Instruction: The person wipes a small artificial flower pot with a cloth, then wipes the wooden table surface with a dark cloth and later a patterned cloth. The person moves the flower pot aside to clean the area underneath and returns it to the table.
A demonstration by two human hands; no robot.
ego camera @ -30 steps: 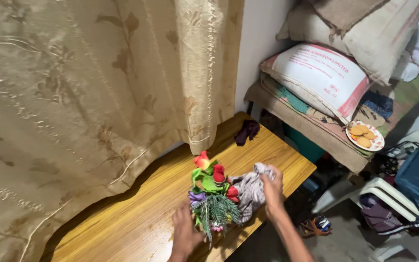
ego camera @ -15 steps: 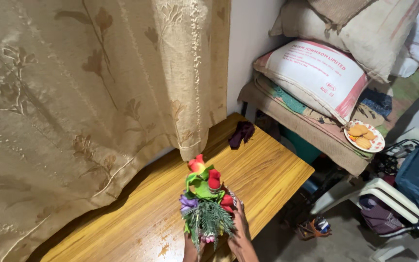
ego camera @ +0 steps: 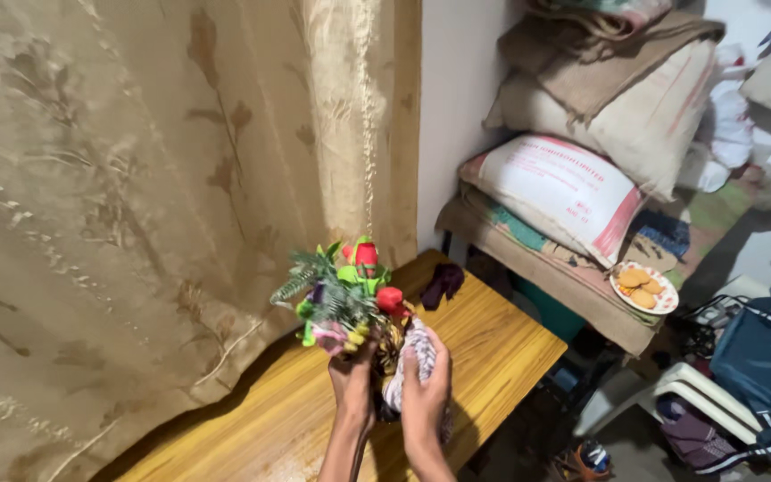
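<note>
— Since the curtain [ego camera: 136,178] and the sacks [ego camera: 582,134] fill most of the room, what about the table [ego camera: 493,348]?

— It sits below them, with a dark rag [ego camera: 443,283] near its far end and a plate of biscuits [ego camera: 642,289] on the bedding to the right. Well above the tabletop is the bouquet [ego camera: 341,295], held up in front of the curtain.

— Who has hold of it?

— Both hands. The left hand [ego camera: 352,386] is closed round the base under the leaves. The right hand [ego camera: 425,393] is wrapped round a grey cloth [ego camera: 410,361] pressed to the bouquet's side.

— How would it handle?

— Light, I'd say: fake flowers, springy stems and soft petals. The fronds look likely to bend, so the bunched base seems the safest hold. The cloth is limp.

— Different from a second ago?

— Yes. Then the bouquet rested on the table, with the right hand pinching the cloth beside it. Now it's lifted and tipped left, with the cloth against it.
</note>
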